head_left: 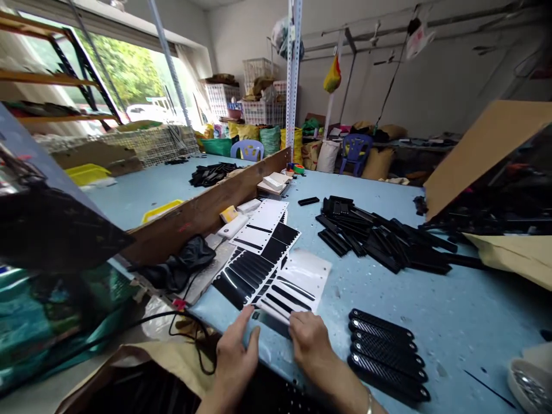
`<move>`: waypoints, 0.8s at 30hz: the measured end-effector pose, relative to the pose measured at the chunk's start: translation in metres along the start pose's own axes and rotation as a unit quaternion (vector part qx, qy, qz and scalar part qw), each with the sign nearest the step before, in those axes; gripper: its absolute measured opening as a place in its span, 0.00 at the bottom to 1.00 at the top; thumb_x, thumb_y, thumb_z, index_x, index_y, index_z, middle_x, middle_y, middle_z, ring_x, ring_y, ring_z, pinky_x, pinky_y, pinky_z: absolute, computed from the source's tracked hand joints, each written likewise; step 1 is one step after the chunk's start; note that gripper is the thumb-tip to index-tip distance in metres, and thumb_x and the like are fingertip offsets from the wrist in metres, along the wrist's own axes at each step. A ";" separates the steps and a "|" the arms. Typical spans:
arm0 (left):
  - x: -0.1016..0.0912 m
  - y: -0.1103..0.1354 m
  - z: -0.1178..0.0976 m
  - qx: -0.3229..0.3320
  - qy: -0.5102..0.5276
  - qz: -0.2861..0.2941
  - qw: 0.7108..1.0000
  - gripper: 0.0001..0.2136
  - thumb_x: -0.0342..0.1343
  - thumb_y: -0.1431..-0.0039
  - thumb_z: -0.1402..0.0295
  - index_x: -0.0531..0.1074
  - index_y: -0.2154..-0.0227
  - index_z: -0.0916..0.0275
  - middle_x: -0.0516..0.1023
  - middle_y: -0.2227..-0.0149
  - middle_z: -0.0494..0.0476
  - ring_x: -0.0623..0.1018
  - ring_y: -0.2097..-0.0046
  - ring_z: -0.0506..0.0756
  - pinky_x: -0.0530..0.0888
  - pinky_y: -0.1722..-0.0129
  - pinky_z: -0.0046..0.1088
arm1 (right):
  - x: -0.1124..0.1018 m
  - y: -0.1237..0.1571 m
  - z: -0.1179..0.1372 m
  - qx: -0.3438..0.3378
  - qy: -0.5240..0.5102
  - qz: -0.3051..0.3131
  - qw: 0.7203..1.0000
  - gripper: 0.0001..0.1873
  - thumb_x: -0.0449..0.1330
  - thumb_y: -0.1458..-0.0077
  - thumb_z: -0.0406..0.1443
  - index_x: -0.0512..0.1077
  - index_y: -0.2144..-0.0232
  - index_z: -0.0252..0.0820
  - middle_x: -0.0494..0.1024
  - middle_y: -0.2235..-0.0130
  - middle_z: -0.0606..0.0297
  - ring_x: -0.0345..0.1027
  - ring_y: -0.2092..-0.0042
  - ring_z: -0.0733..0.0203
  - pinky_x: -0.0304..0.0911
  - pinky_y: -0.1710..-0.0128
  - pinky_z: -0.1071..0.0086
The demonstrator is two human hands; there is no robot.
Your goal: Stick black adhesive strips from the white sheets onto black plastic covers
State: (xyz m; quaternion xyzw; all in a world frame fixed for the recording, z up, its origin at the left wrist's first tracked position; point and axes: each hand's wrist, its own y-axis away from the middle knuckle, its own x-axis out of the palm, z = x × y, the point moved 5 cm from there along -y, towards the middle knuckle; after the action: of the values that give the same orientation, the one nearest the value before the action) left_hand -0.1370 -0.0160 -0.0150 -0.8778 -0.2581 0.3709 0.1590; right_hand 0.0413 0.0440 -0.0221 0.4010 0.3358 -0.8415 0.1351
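At the near table edge, my right hand point(310, 340) is closed on the near edge of a white sticker sheet point(304, 270) with long black strips. The sheet is slightly raised and bent along that edge. My left hand point(238, 348) is beside the sheet's left corner, thumb and index finger apart; whether the fingertip touches the sheet I cannot tell. Further sheets with black strips point(250, 269) lie fanned out beneath and behind, topped by a mostly white sheet point(261, 223). To the right, several black carbon-patterned bars point(383, 351) with end holes lie in a row.
A heap of black bars point(383, 236) covers the table's middle right. A wooden divider point(207, 204) runs along the left, with a black cloth-like bundle point(183, 267) near it. A cardboard flap point(483, 149) stands at right; a bowl of small metal parts point(530, 382) sits at the near right.
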 end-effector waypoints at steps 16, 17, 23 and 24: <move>0.009 -0.018 -0.030 -0.180 0.136 0.157 0.961 0.06 0.63 0.57 0.66 0.81 0.77 0.62 0.77 0.80 0.51 0.76 0.76 0.55 0.72 0.74 0.27 | -0.037 0.016 -0.009 -0.050 -0.116 -0.134 0.983 0.15 0.61 0.44 0.33 0.73 0.53 0.45 0.81 0.56 0.54 0.76 0.55 0.48 0.72 0.54 0.51; 0.009 -0.011 -0.027 -0.205 0.159 0.166 0.951 0.07 0.64 0.57 0.66 0.82 0.75 0.63 0.76 0.81 0.51 0.73 0.79 0.53 0.69 0.78 0.25 | -0.031 0.016 -0.007 -0.057 -0.126 -0.139 0.981 0.15 0.62 0.44 0.33 0.73 0.52 0.44 0.81 0.56 0.54 0.76 0.54 0.48 0.72 0.53 0.50; 0.029 0.033 -0.025 -0.405 0.409 0.209 0.790 0.17 0.67 0.53 0.58 0.77 0.68 0.68 0.77 0.78 0.55 0.73 0.84 0.49 0.52 0.88 0.17 | 0.001 0.028 0.002 -0.049 -0.148 -0.118 0.981 0.12 0.60 0.43 0.31 0.74 0.56 0.45 0.82 0.60 0.57 0.77 0.56 0.49 0.73 0.56 0.51; 0.033 0.037 -0.026 -0.417 0.421 0.198 0.781 0.18 0.67 0.52 0.56 0.77 0.69 0.69 0.77 0.78 0.55 0.73 0.85 0.49 0.52 0.88 0.17 | 0.002 0.030 0.002 -0.040 -0.148 -0.114 0.982 0.13 0.60 0.44 0.31 0.75 0.56 0.44 0.82 0.60 0.56 0.77 0.57 0.49 0.73 0.57 0.52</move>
State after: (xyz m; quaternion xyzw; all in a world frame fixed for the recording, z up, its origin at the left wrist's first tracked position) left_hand -0.0861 -0.0300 -0.0336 -0.9591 -0.1149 -0.1562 -0.2064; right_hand 0.0541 0.0204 -0.0367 0.2259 0.3892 -0.8871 0.1029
